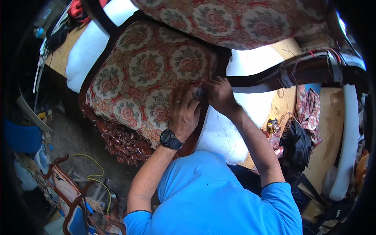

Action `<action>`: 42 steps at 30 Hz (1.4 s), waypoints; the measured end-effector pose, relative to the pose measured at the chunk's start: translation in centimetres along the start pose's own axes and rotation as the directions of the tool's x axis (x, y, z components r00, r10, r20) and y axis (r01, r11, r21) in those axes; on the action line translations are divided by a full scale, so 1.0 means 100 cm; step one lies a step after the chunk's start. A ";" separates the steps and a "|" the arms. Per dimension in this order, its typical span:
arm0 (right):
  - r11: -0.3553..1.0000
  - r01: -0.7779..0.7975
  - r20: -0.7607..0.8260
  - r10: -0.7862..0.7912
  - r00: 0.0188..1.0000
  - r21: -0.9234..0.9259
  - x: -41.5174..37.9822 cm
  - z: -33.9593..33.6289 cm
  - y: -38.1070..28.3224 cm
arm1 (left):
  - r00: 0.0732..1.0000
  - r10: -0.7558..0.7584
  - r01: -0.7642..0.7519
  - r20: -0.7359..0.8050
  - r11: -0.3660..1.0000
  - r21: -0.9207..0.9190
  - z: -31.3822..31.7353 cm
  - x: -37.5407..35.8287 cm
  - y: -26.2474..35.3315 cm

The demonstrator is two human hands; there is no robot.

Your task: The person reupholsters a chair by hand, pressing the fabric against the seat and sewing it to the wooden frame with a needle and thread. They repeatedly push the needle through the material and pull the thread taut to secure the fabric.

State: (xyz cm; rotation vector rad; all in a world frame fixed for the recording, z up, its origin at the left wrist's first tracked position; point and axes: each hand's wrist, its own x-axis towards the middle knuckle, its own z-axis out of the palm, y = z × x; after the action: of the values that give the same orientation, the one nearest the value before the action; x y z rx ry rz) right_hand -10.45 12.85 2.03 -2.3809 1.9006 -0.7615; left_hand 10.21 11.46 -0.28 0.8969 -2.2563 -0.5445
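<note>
A chair part with a dark wooden frame (89, 70) and a floral fabric cover (137, 78) lies before me. My left hand (183, 109), with a ring and a watch (170, 140) on the wrist, lies over the fabric near its right edge, fingers apart at the tips. Just right of it, my right hand (221, 94) is closed in a pinch at the fabric's edge by the frame. What its fingertips hold is too small to make out. Carved wood (121, 143) runs along the lower side of the frame.
White padding (223, 135) lies beneath and right of the frame. Another floral panel (243, 19) and a curved wooden rail (309, 68) stand beyond. A black bag (296, 147) and fabric scraps (308, 111) are at the right. A yellow hose (100, 180) and chair frame (66, 188) are lower left.
</note>
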 end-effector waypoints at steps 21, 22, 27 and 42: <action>0.752 -0.435 -0.020 0.510 0.860 0.494 -0.130 -0.043 -0.067 | 0.918 0.187 -0.284 0.350 0.926 0.247 -0.017 0.045 0.002; 0.746 -0.432 -0.015 0.509 0.861 0.506 -0.131 -0.042 -0.068 | 0.913 0.217 -0.311 0.346 0.919 0.242 -0.017 0.046 0.002; 0.757 -0.373 -0.068 0.480 0.875 0.537 -0.125 -0.040 -0.069 | 0.911 0.210 -0.297 0.355 0.931 0.211 -0.013 0.053 0.005; 0.783 -0.342 -0.200 0.501 0.842 0.519 -0.098 -0.003 -0.062 | 0.938 0.203 -0.198 0.280 0.979 -0.047 -0.016 0.046 -0.006</action>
State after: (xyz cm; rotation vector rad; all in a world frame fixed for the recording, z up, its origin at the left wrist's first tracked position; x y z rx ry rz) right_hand -6.36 23.54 0.53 -1.5260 1.9591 -1.4355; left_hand 9.04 7.49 2.38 0.5984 -2.5602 -0.6319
